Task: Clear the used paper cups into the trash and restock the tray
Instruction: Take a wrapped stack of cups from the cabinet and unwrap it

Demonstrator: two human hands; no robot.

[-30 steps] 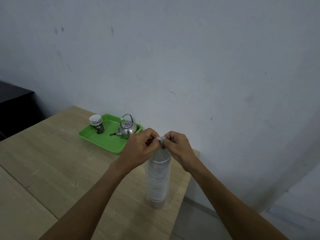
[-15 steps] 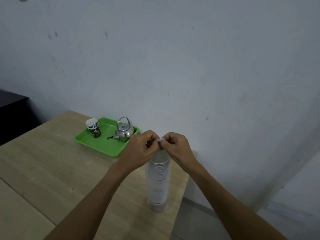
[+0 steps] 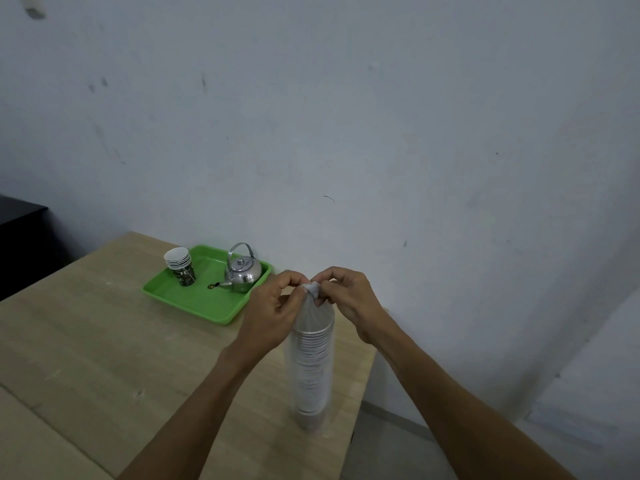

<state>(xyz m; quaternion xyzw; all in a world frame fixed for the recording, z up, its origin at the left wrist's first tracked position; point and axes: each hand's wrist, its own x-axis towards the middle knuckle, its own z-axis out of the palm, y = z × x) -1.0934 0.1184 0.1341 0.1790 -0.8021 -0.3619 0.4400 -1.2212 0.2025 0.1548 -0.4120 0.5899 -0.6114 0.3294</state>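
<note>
Far left of our grip, the tray [image 3: 204, 308] holds a cup stack [image 3: 180, 268] and a kettle [image 3: 244, 273]. Our left hand [image 3: 273, 317], fingers curled, pinches the knot [image 3: 312, 289] topping the upright bag of cups [image 3: 311, 368] just below the grip. Our right hand [image 3: 351, 303] pinches it from the other side.

green tray [image 3: 194, 303], silver kettle [image 3: 243, 271], dark printed cups [image 3: 180, 266] with white insides, clear sleeve [image 3: 311, 358], light wood table [image 3: 86, 341], pale grey wall [image 3: 381, 133]
</note>
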